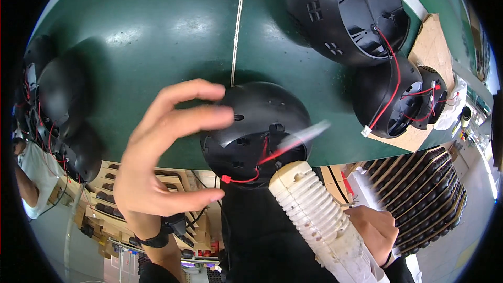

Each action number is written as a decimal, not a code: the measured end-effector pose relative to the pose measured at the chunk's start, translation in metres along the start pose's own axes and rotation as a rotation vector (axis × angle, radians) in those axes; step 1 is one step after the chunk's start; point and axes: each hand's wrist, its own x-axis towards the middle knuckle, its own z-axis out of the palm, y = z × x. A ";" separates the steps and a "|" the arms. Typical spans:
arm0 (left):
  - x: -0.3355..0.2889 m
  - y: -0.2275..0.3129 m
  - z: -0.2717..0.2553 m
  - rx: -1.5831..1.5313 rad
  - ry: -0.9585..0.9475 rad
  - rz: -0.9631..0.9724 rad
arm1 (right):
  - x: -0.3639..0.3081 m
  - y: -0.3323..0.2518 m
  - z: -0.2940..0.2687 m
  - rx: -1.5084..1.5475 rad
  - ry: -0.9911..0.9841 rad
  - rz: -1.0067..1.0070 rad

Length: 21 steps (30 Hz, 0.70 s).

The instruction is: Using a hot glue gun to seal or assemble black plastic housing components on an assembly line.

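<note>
Spread wide, with fingers and thumb well apart, the person's left hand [139,165] curves around the left side of a rounded, hollow black plastic shell [264,105]; whether the fingertips touch it cannot be told. A black wrist strap [152,240] circles that wrist. The shell sits at the middle of the near edge of a glossy dark green tabletop [152,47], its opening facing the person. Thin red wire [266,158] comes out of the opening and ends in a small red connector [225,179] near the thumb; a whitish strip [309,133] beside the wire is blurred.

Curled closed, the right hand [373,233] holds a cream-coloured, ribbed plastic tool [314,209], its grip partly hidden. The tool's tip reaches the shell's near right rim; contact is unclear.

Toward the far right corner of the tabletop lies a larger open black plastic shell [325,15] with red and black leads. Nearer the right edge, smaller wired black shells [369,94] rest by a brown cardboard sheet [432,42]. More black shells [65,89] cluster along the left edge. Beyond the near edge, at right, stands a slatted rack [419,199] filled with dark rounded pieces.
</note>
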 end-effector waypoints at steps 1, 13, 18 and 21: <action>0.000 0.002 0.001 0.035 -0.014 0.005 | -0.003 -0.006 -0.005 -0.081 -0.020 0.054; -0.020 0.010 0.055 0.470 0.159 -0.096 | -0.060 -0.011 -0.055 0.179 -0.044 0.174; -0.039 0.019 0.072 0.499 0.389 -0.285 | -0.109 0.000 -0.058 0.202 0.159 0.259; -0.026 0.029 0.084 0.575 0.297 -0.213 | -0.128 0.003 -0.057 0.314 0.249 0.305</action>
